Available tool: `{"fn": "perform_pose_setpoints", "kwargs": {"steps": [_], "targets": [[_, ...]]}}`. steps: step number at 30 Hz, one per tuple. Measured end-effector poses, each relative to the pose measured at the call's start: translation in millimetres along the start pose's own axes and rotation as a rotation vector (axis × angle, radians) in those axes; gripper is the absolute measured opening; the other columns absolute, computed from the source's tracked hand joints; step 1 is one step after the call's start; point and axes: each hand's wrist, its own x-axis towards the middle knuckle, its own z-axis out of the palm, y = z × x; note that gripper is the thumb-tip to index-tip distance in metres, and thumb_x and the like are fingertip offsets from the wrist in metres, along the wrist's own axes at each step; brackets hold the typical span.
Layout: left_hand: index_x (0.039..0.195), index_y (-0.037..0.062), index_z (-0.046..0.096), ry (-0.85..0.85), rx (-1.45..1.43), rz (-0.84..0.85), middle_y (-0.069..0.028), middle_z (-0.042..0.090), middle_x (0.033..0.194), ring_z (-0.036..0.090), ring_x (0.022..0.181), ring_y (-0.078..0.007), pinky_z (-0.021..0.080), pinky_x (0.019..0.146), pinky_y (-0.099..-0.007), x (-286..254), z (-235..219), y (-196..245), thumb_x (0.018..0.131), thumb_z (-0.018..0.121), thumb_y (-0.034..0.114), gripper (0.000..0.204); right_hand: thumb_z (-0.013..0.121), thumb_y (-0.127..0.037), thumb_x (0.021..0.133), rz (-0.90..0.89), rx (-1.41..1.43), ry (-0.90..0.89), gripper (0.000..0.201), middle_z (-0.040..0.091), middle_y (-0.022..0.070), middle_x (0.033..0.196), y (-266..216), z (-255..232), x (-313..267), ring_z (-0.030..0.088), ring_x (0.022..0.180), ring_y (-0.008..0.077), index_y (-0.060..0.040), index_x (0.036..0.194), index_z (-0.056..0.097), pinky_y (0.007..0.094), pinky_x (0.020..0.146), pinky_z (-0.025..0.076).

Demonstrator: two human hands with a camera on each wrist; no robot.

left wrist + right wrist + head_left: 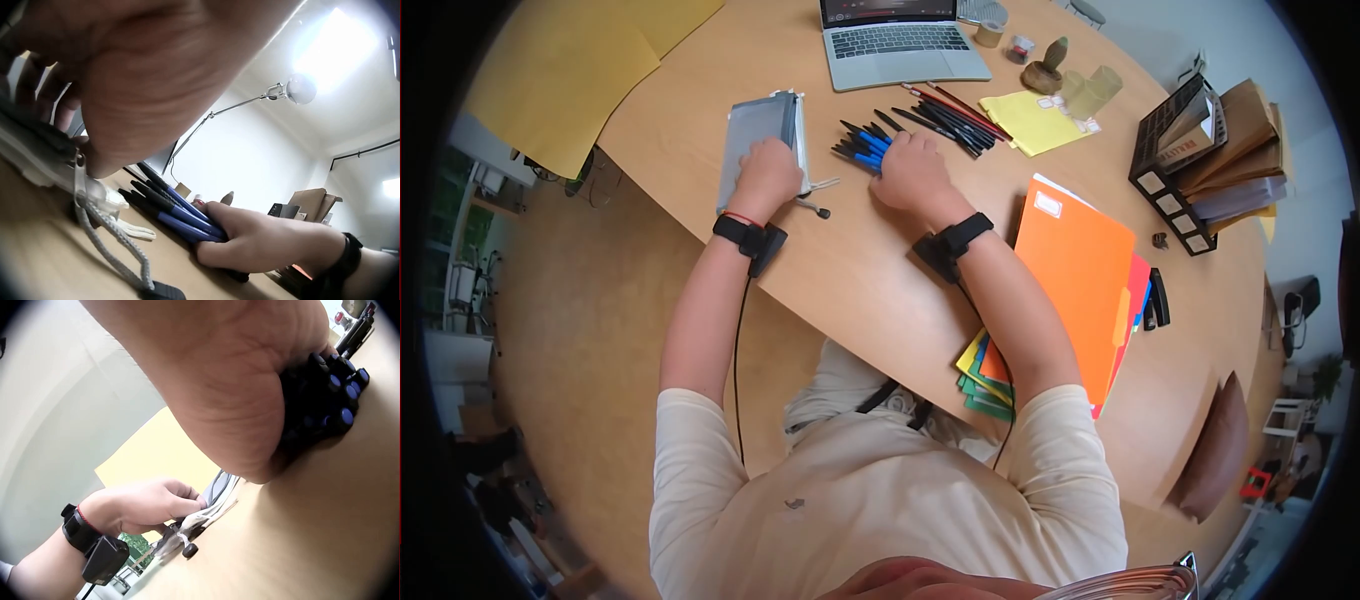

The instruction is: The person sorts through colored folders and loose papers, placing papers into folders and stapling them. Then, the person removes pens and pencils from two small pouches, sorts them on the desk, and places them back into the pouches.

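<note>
A grey translucent zip pouch [745, 125] lies on the table, with a pull cord [115, 244] hanging off its zipper. My left hand [767, 175] grips the pouch along its zippered edge, thumb beside the zipper pull [80, 178]. To the right, my right hand [915, 172] holds a bundle of blue pens with black tips [864, 145], which point toward the pouch. In the right wrist view the blue ends of these pens [347, 415] stick out past the palm, low over the tabletop.
Several black pens and pencils [955, 120] lie beyond my right hand, beside a yellow packet [1035, 120]. A laptop [905, 50] stands at the back. Orange folders [1070, 270] are stacked right of my right forearm, near a black file holder [1170, 190] and a stapler [1158, 298].
</note>
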Motion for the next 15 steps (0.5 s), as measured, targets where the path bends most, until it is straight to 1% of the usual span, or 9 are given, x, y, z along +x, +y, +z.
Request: {"fn": "perform_pose_setpoints", "kwargs": {"steps": [2,4,6,8,9,11,12,14,15], "targets": [[0.119,-0.0094,0.067,0.008,-0.047,-0.016,-0.0334,0.07,0.122,0.068,0.115,-0.0507,0.054,0.103,-0.0547,-1.6,-0.9,-0.1,0.095,0.065,0.016,0.035,0.072,-0.023,0.085,0.017,0.058,-0.041,0.057,0.062,0.0345,0.125,1.8,-2.1,-0.1,0.062,0.117,0.0497,0.0163,0.123,0.056,0.0551,0.097,0.056],[0.117,-0.0095,0.067,0.005,-0.076,-0.003,-0.0339,0.071,0.118,0.069,0.112,-0.0509,0.055,0.1,-0.0557,1.6,0.7,-2.2,0.095,0.064,0.017,0.034,0.07,-0.018,0.085,-0.013,-0.004,-0.075,0.045,0.066,0.0327,0.118,7.4,8.8,6.7,0.066,0.113,0.0484,0.0139,0.116,0.062,0.0523,0.095,0.058],[0.115,-0.0091,0.067,-0.006,-0.092,0.035,-0.0345,0.073,0.114,0.07,0.109,-0.0513,0.057,0.096,-0.0567,5.8,4.4,-7.7,0.096,0.064,0.018,0.033,0.069,-0.014,0.084,-0.044,-0.036,-0.104,0.034,0.07,0.0303,0.112,1.6,-4.6,-1.2,0.069,0.109,0.0461,0.0106,0.108,0.068,0.0495,0.093,0.059],[0.113,-0.0107,0.067,-0.017,-0.121,0.034,-0.0357,0.072,0.11,0.071,0.104,-0.0521,0.057,0.094,-0.056,3.9,6.1,-9.9,0.096,0.064,0.019,0.035,0.067,-0.011,0.083,-0.083,-0.039,-0.13,0.025,0.073,0.0271,0.107,-5.3,-20.9,-14.7,0.072,0.105,0.0428,0.0065,0.101,0.073,0.0464,0.091,0.06],[0.112,-0.0114,0.067,-0.02,-0.134,0.032,-0.0363,0.072,0.108,0.071,0.102,-0.0526,0.057,0.093,-0.0556,2.5,4.1,-10.5,0.095,0.064,0.02,0.036,0.067,-0.01,0.083,-0.075,-0.045,-0.132,0.024,0.074,0.026,0.106,-6.2,-20.7,-16.9,0.073,0.103,0.0419,0.0047,0.1,0.074,0.046,0.09,0.061],[0.108,-0.0132,0.067,-0.057,-0.168,0.097,-0.0377,0.071,0.105,0.07,0.102,-0.0534,0.057,0.091,-0.0557,-0.6,2.1,-14.2,0.095,0.064,0.022,0.037,0.067,-0.009,0.082,-0.06,-0.055,-0.134,0.021,0.076,0.0238,0.104,-8.7,-20.5,-20.6,0.074,0.099,0.0402,0.0011,0.099,0.076,0.0452,0.089,0.061],[0.105,-0.0141,0.066,-0.076,-0.184,0.129,-0.0384,0.071,0.103,0.07,0.102,-0.0539,0.057,0.091,-0.0557,-3.4,2.1,-15.8,0.094,0.064,0.022,0.038,0.067,-0.01,0.082,-0.039,-0.029,-0.126,0.022,0.076,0.0241,0.104,-9.7,-22.1,-23.9,0.075,0.099,0.0403,0.001,0.099,0.076,0.0455,0.088,0.061],[0.103,-0.0145,0.066,0.011,-0.247,0.121,-0.0386,0.07,0.101,0.07,0.101,-0.0539,0.057,0.089,-0.0553,-16.0,4.1,-17.9,0.094,0.065,0.023,0.039,0.067,-0.01,0.082,0.0,0.021,-0.105,0.022,0.077,0.0248,0.104,-11.2,-26.3,-32.5,0.075,0.099,0.0405,0.001,0.099,0.077,0.0463,0.088,0.062],[0.102,-0.0148,0.066,0.052,-0.278,0.116,-0.0387,0.07,0.099,0.069,0.1,-0.054,0.057,0.089,-0.0551,-22.5,3.8,-17.4,0.094,0.065,0.023,0.039,0.068,-0.01,0.082,0.027,0.011,-0.143,0.022,0.077,0.0238,0.105,-11.1,-29.3,-34.2,0.075,0.1,0.0398,0.0004,0.099,0.078,0.0454,0.088,0.061]]}}
